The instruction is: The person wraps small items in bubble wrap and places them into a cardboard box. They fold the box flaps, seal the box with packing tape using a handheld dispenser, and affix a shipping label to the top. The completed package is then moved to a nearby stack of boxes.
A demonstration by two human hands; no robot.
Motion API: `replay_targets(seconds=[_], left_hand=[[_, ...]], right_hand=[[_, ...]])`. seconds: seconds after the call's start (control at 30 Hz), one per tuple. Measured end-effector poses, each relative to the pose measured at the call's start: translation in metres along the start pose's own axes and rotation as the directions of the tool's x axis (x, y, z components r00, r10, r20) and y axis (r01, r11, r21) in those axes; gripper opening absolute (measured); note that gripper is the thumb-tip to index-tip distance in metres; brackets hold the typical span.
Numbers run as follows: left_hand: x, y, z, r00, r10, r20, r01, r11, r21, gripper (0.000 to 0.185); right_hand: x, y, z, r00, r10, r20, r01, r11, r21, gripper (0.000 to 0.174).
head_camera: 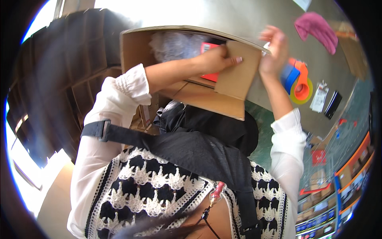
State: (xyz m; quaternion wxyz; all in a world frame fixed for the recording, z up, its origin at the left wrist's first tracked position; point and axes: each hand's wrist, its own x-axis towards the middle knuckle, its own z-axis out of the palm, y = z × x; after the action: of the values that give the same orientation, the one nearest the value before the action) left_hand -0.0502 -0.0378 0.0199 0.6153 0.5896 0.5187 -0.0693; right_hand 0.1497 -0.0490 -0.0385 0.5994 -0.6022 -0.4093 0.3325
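Observation:
An open cardboard box (134,50) lies before me on the grey table. In it are crumpled clear plastic packing (177,46) and a red box (211,77) with a printed label. My left hand (216,59) reaches over the opening, its thumb against a cardboard flap (235,76) at the right; whether its fingers grip the flap or the red box I cannot tell. At the box's right corner my right hand (274,52) is raised and blurred, fingers apart, beside something small and white whose hold is unclear.
A tape dispenser with an orange handle (302,89), blue tape (289,78), a white tag (319,98), a black flat object (332,104) and a pink cloth (317,30) lie on the table (256,92). Stacked brown cartons (59,65) stand left, stocked shelves (343,191) lower right.

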Motion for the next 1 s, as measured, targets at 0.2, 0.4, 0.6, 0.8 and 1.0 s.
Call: replay_targets(seconds=[0.2,0.4,0.6,0.8,1.0], left_hand=[[-0.170,0.013,-0.122,0.911,0.213,-0.352,-0.132,0.962,0.239,0.044],[-0.165,-0.124,-0.176,0.714,0.169,-0.679,-0.455,0.850,-0.267,0.052],[-0.115,-0.184,-0.162,0.979,0.164,-0.124,-0.187,0.457,-0.869,0.083],[-0.112,-0.182,-0.152,0.971,0.025,-0.236,-0.216,0.505,-0.836,0.086],[-0.111,-0.166,-0.148,0.944,-0.131,-0.302,-0.212,0.461,-0.862,0.085]], right_hand=[[-0.019,-0.141,0.004,0.835,-0.191,0.517,-0.016,0.929,0.369,0.038],[-0.056,-0.079,0.195,0.091,0.249,0.964,-0.288,0.933,-0.214,0.027],[-0.076,-0.027,0.268,0.081,0.401,0.913,-0.383,0.858,-0.343,0.026],[-0.076,0.001,0.274,0.110,0.184,0.977,-0.302,0.943,-0.144,0.021],[-0.076,0.010,0.283,0.151,0.125,0.981,-0.282,0.956,-0.079,0.013]])
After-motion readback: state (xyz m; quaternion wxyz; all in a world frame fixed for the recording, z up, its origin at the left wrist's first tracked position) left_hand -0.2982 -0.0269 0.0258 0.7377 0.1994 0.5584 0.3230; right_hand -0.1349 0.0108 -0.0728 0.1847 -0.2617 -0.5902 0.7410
